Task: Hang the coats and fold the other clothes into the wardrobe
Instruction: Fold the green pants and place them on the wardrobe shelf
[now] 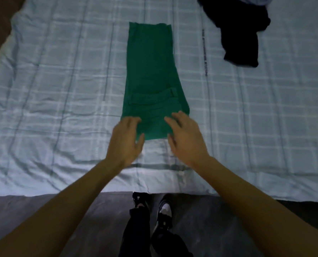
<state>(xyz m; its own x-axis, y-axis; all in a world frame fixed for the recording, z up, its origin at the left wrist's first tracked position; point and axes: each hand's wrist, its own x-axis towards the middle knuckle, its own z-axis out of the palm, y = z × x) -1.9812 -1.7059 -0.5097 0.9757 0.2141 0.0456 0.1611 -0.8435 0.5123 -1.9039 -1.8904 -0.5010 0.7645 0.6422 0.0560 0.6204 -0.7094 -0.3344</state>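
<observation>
Pale blue checked bedding (61, 89) covers a bed that fills most of the view, its near edge running above a grey floor (43, 210). Green trousers (150, 75), folded lengthwise into a narrow strip, lie flat in the middle of the bed, waistband end toward the near edge. The left hand (126, 141) and right hand (186, 140) sit at that near end, fingers spread and loose, fingertips over the cloth, gripping nothing. A dark garment (241, 38) is heaped near the far right corner, well apart from the trousers
</observation>
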